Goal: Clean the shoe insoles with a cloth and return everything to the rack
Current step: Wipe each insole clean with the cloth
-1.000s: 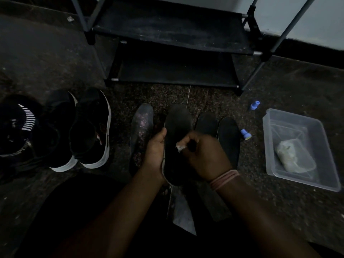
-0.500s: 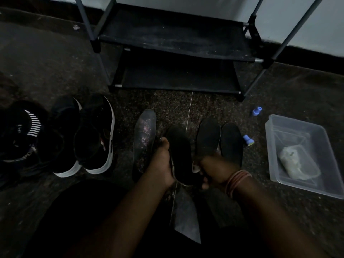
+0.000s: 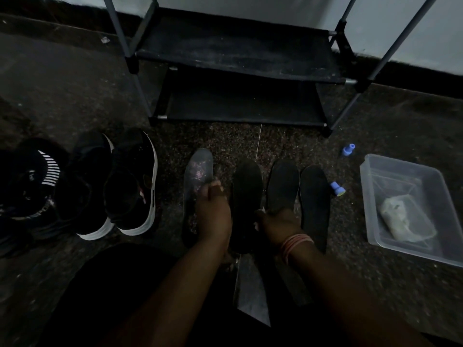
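Dim light. Landmark: the shoe rack, standing against the wall, both shelves bare.

On the floor in front of the rack lie four insoles in a row. The held insole, dark, second from the left of the row, sits directly in front of the rack's centre. The left hand grips its left edge, fingers curled round it, thumb up. The right hand is curled at its right edge near the heel end; a pale scrap of cloth shows at the fingers, apparently pinched, but detail is poor.

The speckled insole lies just left of the held one. Two dark insoles lie just right of it.

Front-left of the rack: black sneakers with white soles. Front-right: a clear plastic tub holding a pale wad.
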